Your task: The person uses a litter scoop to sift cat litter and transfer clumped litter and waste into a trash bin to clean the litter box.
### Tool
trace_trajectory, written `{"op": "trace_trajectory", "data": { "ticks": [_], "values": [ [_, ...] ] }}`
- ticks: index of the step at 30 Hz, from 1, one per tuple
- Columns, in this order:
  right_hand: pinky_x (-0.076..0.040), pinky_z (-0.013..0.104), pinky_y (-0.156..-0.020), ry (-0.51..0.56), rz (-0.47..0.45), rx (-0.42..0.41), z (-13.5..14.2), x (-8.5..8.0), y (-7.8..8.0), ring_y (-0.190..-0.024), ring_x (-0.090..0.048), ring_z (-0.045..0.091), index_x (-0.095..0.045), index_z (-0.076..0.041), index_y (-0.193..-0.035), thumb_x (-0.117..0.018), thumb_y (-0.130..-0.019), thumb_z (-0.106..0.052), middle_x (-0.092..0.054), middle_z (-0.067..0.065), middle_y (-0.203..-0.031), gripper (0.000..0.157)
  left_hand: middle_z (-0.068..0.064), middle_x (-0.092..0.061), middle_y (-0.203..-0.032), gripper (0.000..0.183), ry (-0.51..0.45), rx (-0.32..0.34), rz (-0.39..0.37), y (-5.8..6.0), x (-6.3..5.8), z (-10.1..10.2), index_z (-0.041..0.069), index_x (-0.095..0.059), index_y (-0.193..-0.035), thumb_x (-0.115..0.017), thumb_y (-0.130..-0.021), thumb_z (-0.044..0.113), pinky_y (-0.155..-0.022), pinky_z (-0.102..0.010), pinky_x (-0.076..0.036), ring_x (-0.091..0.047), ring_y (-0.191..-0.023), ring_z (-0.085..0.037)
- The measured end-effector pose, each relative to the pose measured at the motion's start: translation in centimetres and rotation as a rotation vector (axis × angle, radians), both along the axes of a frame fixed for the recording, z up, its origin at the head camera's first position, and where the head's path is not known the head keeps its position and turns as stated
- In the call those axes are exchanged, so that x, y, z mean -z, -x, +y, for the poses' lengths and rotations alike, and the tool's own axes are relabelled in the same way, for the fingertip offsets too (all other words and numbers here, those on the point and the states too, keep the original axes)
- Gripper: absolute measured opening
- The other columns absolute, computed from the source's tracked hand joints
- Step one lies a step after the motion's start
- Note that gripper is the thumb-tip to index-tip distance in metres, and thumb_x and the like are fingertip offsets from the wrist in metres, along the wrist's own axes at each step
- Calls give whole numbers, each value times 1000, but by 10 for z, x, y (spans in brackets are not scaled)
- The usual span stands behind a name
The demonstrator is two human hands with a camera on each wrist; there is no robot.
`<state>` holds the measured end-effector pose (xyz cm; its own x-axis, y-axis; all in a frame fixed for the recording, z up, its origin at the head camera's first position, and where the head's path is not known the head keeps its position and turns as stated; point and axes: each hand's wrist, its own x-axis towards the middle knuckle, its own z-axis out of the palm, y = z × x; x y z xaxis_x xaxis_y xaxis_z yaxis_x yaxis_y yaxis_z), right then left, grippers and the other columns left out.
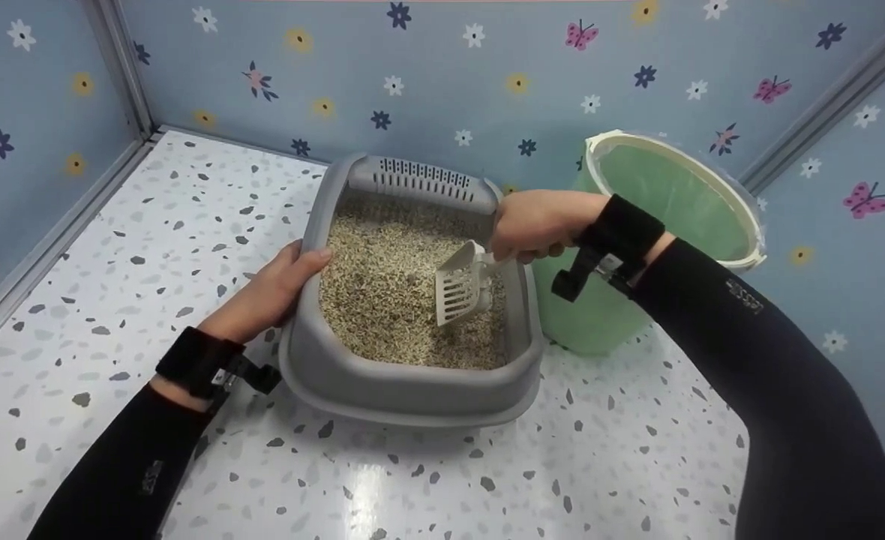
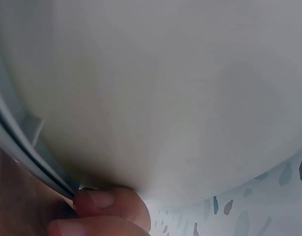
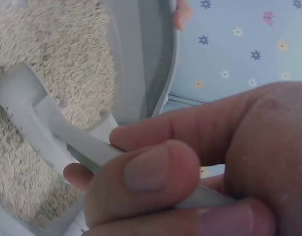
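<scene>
A grey litter box [image 1: 412, 394] with a slotted back wall stands on the floor, a layer of tan granular litter [image 1: 382, 300] inside it. My left hand [image 1: 266, 289] grips its left rim, thumb on top. In the left wrist view the fingertips [image 2: 114, 204] curl below the rim beside the pale outer wall. A light slotted litter scoop [image 1: 459, 289] is in my right hand [image 1: 536, 225], which holds it by the handle [image 3: 89, 142] with fingers and thumb wrapped round. The scoop's head tilts over the right part of the litter, its lower edge close to the surface.
Just right of the box stands a green bin [image 1: 592, 322] with a cream rim and a clear liner folded over it. Flower-patterned blue walls [image 1: 442, 82] enclose the back and both sides. The speckled white floor [image 1: 112, 300] spreads around the box.
</scene>
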<state>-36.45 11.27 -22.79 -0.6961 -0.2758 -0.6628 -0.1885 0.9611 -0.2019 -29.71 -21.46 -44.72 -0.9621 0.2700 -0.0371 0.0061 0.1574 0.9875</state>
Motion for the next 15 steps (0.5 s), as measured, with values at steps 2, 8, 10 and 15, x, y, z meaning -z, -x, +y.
{"op": "trace_trajectory", "data": {
  "ticks": [2, 8, 10, 15],
  "values": [
    [-31, 22, -45, 14, -13, 36, -3, 2, 3, -52, -37, 6, -56, -17, -84, -67, -95, -15, -52, -5, -65, 16, -12, -53, -98, 81, 0, -2, 2, 0, 0, 0, 2, -35, -161, -47, -113, 66, -55, -36, -58, -60, -66, -21],
    [-30, 23, -44, 49, -78, 77, -14, 20, 14, -50, -34, 7, -57, -14, -78, -64, -100, -16, -48, -5, -62, 23, -25, -57, -114, 78, -47, 2, 5, 2, 0, 0, 0, -35, -160, -48, -113, 61, -71, -43, -65, -72, -87, -37],
    [-30, 23, -44, 81, -106, 92, -18, 29, 20, -49, -33, 7, -57, -13, -76, -63, -100, -14, -46, -5, -62, 25, -28, -57, -117, 76, -61, 8, 7, 3, 1, 0, 1, -35, -161, -48, -114, 59, -74, -47, -67, -73, -92, -43],
    [-28, 23, -45, 168, -198, 128, -27, 55, 32, -49, -31, 8, -55, -14, -70, -65, -102, -12, -43, -4, -60, 33, -25, -57, -112, 80, -44, 13, 6, 2, 1, -1, 2, -31, -164, -47, -114, 62, -68, -47, -67, -73, -83, -37]
  ]
}}
